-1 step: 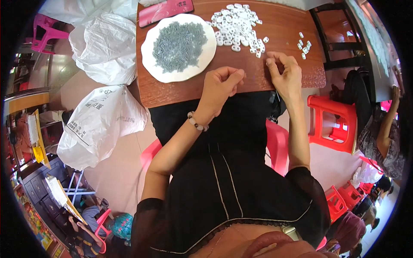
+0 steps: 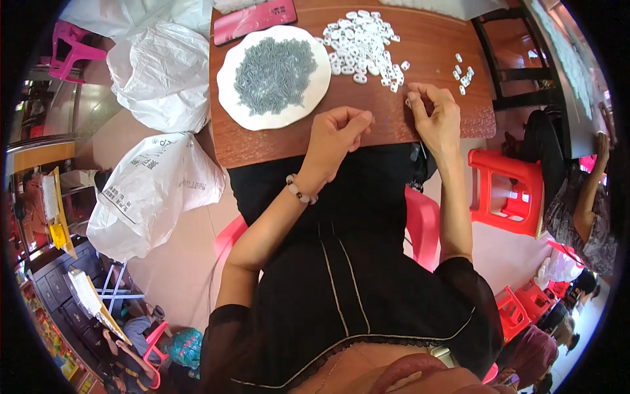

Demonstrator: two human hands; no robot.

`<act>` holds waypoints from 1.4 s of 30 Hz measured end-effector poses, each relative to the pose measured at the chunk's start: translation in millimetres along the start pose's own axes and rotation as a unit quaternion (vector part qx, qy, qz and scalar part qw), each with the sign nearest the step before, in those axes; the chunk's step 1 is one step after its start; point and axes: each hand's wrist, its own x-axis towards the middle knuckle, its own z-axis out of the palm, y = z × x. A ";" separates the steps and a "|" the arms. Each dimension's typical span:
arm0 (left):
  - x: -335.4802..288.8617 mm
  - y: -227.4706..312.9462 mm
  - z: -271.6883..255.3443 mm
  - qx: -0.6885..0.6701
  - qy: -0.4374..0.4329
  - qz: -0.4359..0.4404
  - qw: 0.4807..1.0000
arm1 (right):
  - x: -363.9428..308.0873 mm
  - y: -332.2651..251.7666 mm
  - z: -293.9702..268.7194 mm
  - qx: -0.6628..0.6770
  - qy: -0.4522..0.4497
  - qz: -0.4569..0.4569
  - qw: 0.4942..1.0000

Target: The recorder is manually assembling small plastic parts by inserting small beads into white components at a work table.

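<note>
My left hand [image 2: 338,138] hovers by the table's near edge, thumb and index finger pinched together. What lies between these fingertips, if anything, is too small to make out. To its right my right hand [image 2: 434,118] is curled, thumb drawn in close to the fingers; a tiny pale spot shows at the thumb tip, and I cannot tell what it is. Left of the hands sits a white scalloped plate [image 2: 230,105] bearing a heap of small grey, rod-like pieces [image 2: 274,74]. Beyond the hands lies a pile of small white oval pieces with holes [image 2: 359,46].
A pink flat case [image 2: 256,21] lies at the table's [image 2: 380,105] far left. Several loose white pieces [image 2: 464,77] lie at the right. White sacks [image 2: 157,190] stand on the floor to the left, a red stool [image 2: 505,190] to the right. Other people sit farther off.
The table and plate appear slightly lower in the picture. Both hands keep nearly the same pose, with only a slight shift of the fingers.
</note>
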 end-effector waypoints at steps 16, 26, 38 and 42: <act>3.0 -2.9 -12.8 -0.050 -0.035 -0.012 0.998 | 57.4 22.1 5.5 -0.125 -0.066 -0.125 0.982; 1.1 -7.4 -13.9 -0.044 -0.041 -0.003 0.998 | 63.9 23.2 6.3 -0.126 -0.107 -0.089 0.982; 5.2 -8.8 -18.2 -0.024 -0.050 0.027 0.998 | 43.8 27.8 -0.7 -0.062 0.019 -0.059 0.996; 4.2 -9.6 -15.2 -0.075 -0.045 0.047 0.995 | 26.4 27.9 -13.4 -0.011 0.041 -0.028 0.999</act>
